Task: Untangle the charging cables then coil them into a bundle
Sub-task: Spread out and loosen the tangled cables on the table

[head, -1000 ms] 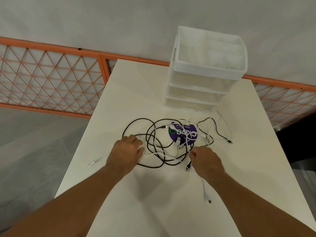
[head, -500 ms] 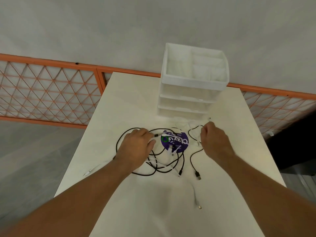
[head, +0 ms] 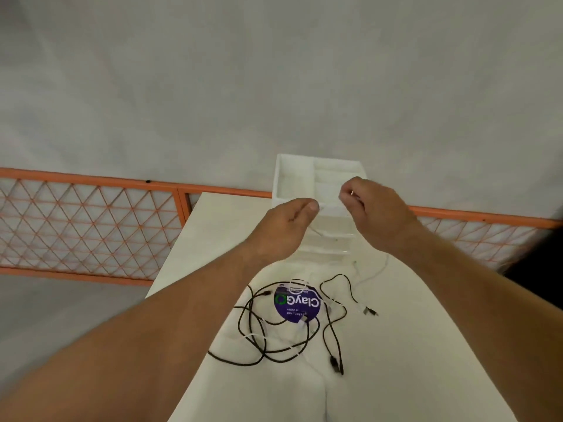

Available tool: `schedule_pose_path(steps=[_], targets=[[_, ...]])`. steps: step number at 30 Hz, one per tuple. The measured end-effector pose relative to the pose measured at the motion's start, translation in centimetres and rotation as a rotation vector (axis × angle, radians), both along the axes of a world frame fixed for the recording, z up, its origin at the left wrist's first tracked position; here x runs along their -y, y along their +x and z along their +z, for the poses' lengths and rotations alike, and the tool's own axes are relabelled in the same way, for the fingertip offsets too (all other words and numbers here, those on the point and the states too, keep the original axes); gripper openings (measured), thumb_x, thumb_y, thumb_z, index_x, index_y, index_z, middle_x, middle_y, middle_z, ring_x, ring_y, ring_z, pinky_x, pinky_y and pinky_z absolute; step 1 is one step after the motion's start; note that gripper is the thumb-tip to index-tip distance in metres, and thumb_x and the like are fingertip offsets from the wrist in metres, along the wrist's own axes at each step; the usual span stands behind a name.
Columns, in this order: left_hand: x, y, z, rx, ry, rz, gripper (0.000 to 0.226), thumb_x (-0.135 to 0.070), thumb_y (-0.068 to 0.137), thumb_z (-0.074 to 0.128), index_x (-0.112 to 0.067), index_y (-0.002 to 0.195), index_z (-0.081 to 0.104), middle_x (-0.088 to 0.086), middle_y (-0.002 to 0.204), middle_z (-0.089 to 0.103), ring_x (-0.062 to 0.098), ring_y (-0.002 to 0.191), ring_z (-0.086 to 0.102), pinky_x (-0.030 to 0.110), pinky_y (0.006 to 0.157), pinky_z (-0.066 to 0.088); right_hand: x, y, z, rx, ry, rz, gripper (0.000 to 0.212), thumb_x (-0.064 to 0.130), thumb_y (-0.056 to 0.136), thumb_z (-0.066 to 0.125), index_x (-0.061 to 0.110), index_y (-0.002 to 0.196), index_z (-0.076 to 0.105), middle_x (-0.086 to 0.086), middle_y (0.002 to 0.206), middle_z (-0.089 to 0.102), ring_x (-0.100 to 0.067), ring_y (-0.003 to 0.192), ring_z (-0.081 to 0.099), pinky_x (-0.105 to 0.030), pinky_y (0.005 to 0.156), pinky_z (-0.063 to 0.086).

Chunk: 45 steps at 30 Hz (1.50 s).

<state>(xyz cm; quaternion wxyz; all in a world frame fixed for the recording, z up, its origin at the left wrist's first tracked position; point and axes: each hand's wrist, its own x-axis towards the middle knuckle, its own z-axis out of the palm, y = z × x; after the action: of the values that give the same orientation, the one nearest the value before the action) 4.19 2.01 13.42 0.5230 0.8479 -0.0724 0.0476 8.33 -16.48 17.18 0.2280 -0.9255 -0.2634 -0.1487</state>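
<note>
My two hands are raised above the white table [head: 411, 345], in front of the drawer unit. Between thumb and fingers, my right hand [head: 373, 210] pinches the metal plug end of a thin white cable [head: 377, 274]. That cable trails down to the table behind my right wrist. My left hand [head: 288, 228] pinches the same white cable a short way along; the stretch between the hands is hard to see against the white drawers. Below, black cables [head: 259, 333] lie in tangled loops with other white strands across them.
A round purple ClayGo label [head: 297, 303] lies under the cable tangle. A white plastic drawer unit [head: 281, 178] stands at the table's far edge. An orange lattice fence [head: 91, 223] runs behind the table, whose left edge is close to the tangle.
Both hands have left the cable pile and risen in front of the drawer unit, taking a white cable end with them. The black tangle stays on the table.
</note>
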Motion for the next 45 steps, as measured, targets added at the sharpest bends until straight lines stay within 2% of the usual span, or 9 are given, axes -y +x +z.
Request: schedule_pose_path(steps=[3,5,10,13,18,22,25,33,45], targets=[[1.0,0.6,1.9,-0.075,-0.179,-0.034,0.037,-0.045,0.102,0.039,-0.021,0.103,0.067,-0.009,0.092,0.072,0.009,0.095,0.062,0.029,0.092,0.045,-0.1,-0.2,2.9,0.047,0.046,0.022,0.015,0.023,0.1,0.044,0.017,0.097,0.057,0.0,0.088,0.058,-0.021,0.081,0.052,-0.035,0.074,0.042],[1.3,1.0,3.3,-0.067,-0.278,-0.023,0.037,-0.043,0.101,0.043,-0.019,0.085,0.065,-0.007,0.067,0.064,0.016,0.077,0.063,0.036,0.089,0.048,0.0,-0.5,4.6,0.055,0.061,0.033,0.015,0.025,0.101,0.043,0.018,0.098,0.056,0.002,0.085,0.055,-0.018,0.077,0.05,-0.031,0.07,0.039],[1.0,1.9,7.5,0.003,-0.275,0.037,0.044,-0.046,0.099,0.047,-0.016,0.069,0.06,-0.007,0.058,0.04,0.015,0.048,0.04,0.034,0.06,0.044,1.1,-0.5,6.5,-0.012,0.024,0.038,0.023,0.033,0.103,0.039,0.018,0.094,0.054,0.004,0.068,0.051,-0.017,0.064,0.051,-0.037,0.061,0.048],[0.5,1.9,8.7,-0.006,-0.061,-0.035,0.043,-0.047,0.098,0.046,-0.02,0.07,0.063,-0.005,0.062,0.041,0.013,0.049,0.034,0.026,0.053,0.035,1.2,-0.4,6.6,-0.062,0.021,0.032,0.034,0.037,0.103,0.038,0.014,0.083,0.053,0.001,0.06,0.049,-0.018,0.056,0.046,-0.036,0.058,0.043],[0.0,1.9,7.9,0.027,0.399,0.001,0.04,-0.044,0.099,0.045,-0.017,0.077,0.067,-0.003,0.062,0.055,0.01,0.054,0.048,0.028,0.056,0.04,0.0,0.3,5.8,-0.135,-0.079,0.009,0.045,0.04,0.102,0.035,0.016,0.067,0.048,0.001,0.063,0.05,-0.02,0.062,0.048,-0.034,0.062,0.042],[0.7,2.0,7.1,0.199,0.615,0.233,0.058,-0.055,0.096,0.043,-0.014,0.055,0.041,0.0,0.052,0.044,0.018,0.05,0.043,0.028,0.05,0.032,-1.4,0.6,4.8,-0.11,-0.178,-0.113,0.049,0.044,0.103,0.025,0.022,0.061,0.038,0.003,0.063,0.047,-0.022,0.066,0.049,-0.032,0.066,0.038],[0.5,2.0,7.1,0.2,0.663,0.239,0.06,-0.058,0.097,0.04,-0.015,0.054,0.037,-0.001,0.051,0.041,0.019,0.05,0.041,0.028,0.049,0.031,-1.6,0.5,4.7,-0.097,-0.253,-0.146,0.052,0.049,0.102,0.021,0.022,0.062,0.042,0.001,0.066,0.052,-0.022,0.068,0.054,-0.034,0.067,0.043],[-1.7,1.7,7.1,0.159,0.906,0.247,0.055,-0.058,0.097,0.036,-0.018,0.065,0.053,0.0,0.065,0.057,0.02,0.063,0.057,0.031,0.06,0.046,-1.1,0.6,4.2,-0.045,-0.445,-0.086,0.051,0.055,0.1,0.023,0.022,0.064,0.04,0.003,0.068,0.05,-0.022,0.072,0.053,-0.033,0.066,0.042],[-6.1,0.6,6.3,0.134,1.016,0.349,0.058,-0.062,0.096,0.032,-0.018,0.062,0.047,-0.001,0.06,0.053,0.017,0.056,0.05,0.029,0.053,0.036,2.1,0.6,3.1,-0.015,-0.44,-0.111,0.053,0.056,0.1,0.026,0.021,0.062,0.04,0.004,0.062,0.049,-0.022,0.068,0.053,-0.032,0.067,0.043]])
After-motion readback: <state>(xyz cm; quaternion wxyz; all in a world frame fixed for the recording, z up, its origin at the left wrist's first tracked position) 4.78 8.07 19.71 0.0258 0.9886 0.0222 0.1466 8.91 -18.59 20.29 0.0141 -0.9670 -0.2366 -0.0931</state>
